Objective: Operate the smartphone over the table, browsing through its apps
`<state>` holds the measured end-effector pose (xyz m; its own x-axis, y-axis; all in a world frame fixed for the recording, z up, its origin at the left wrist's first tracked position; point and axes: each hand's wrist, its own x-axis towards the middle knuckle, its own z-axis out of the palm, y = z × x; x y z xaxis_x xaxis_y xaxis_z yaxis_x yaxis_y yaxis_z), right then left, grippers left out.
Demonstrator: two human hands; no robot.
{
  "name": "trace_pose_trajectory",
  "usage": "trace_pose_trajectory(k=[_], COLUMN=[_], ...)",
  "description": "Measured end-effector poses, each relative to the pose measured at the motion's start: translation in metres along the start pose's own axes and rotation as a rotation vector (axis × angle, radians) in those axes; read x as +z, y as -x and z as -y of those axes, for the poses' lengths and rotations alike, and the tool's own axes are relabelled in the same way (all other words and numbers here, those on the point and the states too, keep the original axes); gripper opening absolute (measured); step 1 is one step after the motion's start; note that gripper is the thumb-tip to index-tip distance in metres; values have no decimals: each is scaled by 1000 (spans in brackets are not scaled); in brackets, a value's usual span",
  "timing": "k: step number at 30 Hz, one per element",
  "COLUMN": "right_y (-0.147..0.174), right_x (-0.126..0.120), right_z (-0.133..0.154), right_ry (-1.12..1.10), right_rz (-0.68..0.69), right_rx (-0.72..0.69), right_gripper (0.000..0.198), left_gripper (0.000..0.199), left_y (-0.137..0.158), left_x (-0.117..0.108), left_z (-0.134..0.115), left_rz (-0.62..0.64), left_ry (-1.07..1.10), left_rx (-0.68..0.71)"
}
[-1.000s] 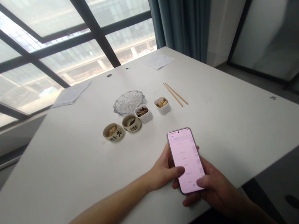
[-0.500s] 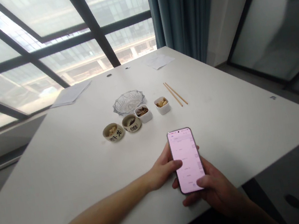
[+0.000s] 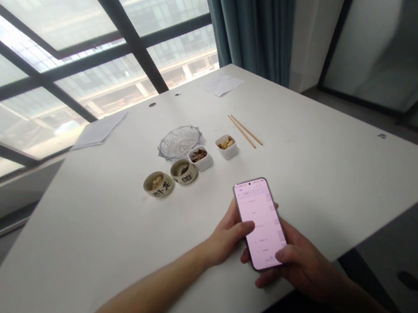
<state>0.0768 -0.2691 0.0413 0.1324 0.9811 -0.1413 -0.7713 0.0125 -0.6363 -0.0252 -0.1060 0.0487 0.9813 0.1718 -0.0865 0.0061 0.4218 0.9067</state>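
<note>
The right hand [image 3: 301,263] is gripping the phone [image 3: 261,225] above the surface [image 3: 333,168], while the left hand [image 3: 225,238] is holding its edge, thumb touching the screen; scrolling seems underway.

Bold black brush-style characters run around the outer walls of the two round tan bowls near the middle of the white table. On the left bowl [image 3: 158,184] the marks are large and face the camera, but they cannot be made out as definite characters. On the bowl just right of it [image 3: 184,171] the characters are smaller and smeared, so they cannot be read either. The phone [image 3: 261,223], nearer the camera, shows a pale pink screen with short rows of faint grey text and a thin status bar along its far edge; all of it is too small and washed out to read.
</note>
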Motion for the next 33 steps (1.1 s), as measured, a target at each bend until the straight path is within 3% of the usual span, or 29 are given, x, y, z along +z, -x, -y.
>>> trace_pose_trajectory(k=[11, 19, 26, 33], right_y=[0, 1, 0, 1], right_x=[-1, 0, -1, -2], right_z=[-1, -1, -1, -3], right_ry=[-2, 20, 2, -27], right_rz=[8, 8, 20, 23], right_rx=[4, -9, -5, -13], right_gripper=[78, 76, 77, 79], left_gripper=[70, 73, 69, 68], left_y=[0, -2, -1, -1], left_x=[0, 2, 3, 2], left_z=[1, -5, -3, -3], left_rz=[37, 142, 51, 73], left_ry=[-30, 132, -27, -3], left_rx=[21, 41, 29, 23])
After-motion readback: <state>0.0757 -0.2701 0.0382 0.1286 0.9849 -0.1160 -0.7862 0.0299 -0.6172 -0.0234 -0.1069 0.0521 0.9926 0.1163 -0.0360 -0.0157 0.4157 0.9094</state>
